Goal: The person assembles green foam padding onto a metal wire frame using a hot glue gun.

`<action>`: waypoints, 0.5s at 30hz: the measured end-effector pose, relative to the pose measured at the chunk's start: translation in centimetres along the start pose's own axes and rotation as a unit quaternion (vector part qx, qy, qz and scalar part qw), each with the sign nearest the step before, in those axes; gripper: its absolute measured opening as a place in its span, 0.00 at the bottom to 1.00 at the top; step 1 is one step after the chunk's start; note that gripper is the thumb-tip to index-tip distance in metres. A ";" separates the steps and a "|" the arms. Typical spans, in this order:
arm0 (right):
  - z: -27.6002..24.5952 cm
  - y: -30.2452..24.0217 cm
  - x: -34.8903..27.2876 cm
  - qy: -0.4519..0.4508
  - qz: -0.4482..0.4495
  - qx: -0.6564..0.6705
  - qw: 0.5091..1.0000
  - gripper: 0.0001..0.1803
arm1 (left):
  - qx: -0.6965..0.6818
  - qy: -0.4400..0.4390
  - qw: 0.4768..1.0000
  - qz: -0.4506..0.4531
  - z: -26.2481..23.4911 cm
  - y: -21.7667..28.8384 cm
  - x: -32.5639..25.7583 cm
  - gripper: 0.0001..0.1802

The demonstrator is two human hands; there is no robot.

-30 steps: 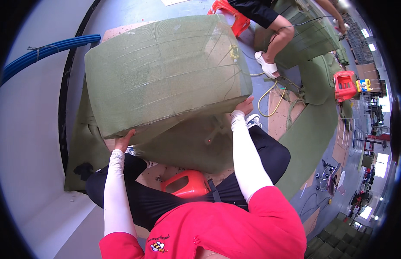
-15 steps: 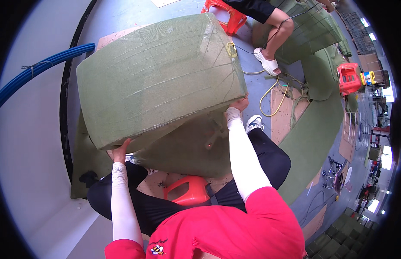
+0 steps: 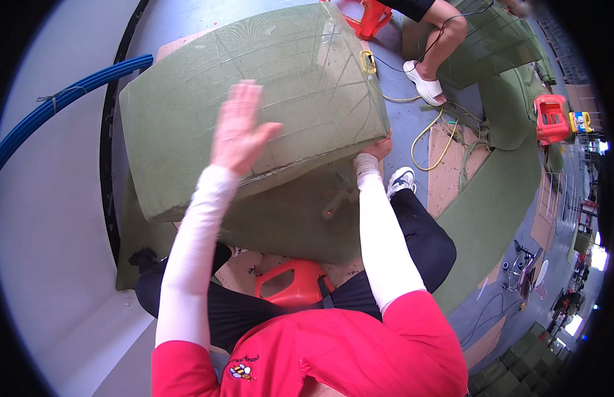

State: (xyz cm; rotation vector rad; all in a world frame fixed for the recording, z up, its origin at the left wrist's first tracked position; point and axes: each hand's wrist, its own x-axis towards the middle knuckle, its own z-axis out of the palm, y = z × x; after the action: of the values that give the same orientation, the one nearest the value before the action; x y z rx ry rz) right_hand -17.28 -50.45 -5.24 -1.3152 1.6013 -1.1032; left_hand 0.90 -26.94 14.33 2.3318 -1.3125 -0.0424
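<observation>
Blue hose bundle (image 3: pixel 69 92) is curving along the floor's far-left edge, well apart from the work. The big green bale (image 3: pixel 254 106), a bulky block wrapped in clear film with thin strapping lines showing, is sitting tilted over green matting (image 3: pixel 492 205) on the floor, right in front of the seated person's knees.

Left hand (image 3: pixel 239 129) is hovering over the bale's top face, fingers spread wide and flat, gripping nothing; it is motion-blurred, and contact with the film cannot be told.

Orange stool (image 3: pixel 290 283) is showing between the person's legs, under the bale's near lower edge.

Right hand (image 3: pixel 379 147) is pressing at the bale's right near corner, fingers curling around the edge; how tightly cannot be told, most of them being hidden.

Judgement: the bale is looking heavy and awkward, soft-surfaced but firm overall, and the film is probably slippery. Best hold is likely under the corners or edges, palms flat, not the wrap itself.

Farther right, another person's leg and white sandal (image 3: pixel 422 83) are standing by a yellow cable (image 3: pixel 439 135); a red container (image 3: pixel 551 118) is sitting near the floor's right edge.
</observation>
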 end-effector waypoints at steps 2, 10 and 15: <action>0.3 -0.5 -0.5 0.005 -0.006 0.009 1.000 0.31 | 0.099 -0.058 0.993 0.037 5.5 2.7 1.4 0.50; -0.1 -1.3 -0.9 0.007 0.044 0.037 0.998 0.31 | 0.057 -0.035 0.993 0.094 9.1 9.4 1.0 0.43; -0.5 -1.0 -1.0 -0.028 0.032 0.032 0.999 0.32 | 0.076 -0.050 0.986 0.138 10.7 11.6 1.2 0.39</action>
State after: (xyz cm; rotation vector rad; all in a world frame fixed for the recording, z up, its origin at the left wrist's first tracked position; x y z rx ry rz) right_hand -17.29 -49.50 -4.10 -1.2351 1.5437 -1.0607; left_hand -10.37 -37.02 9.71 2.2726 -1.7339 0.0306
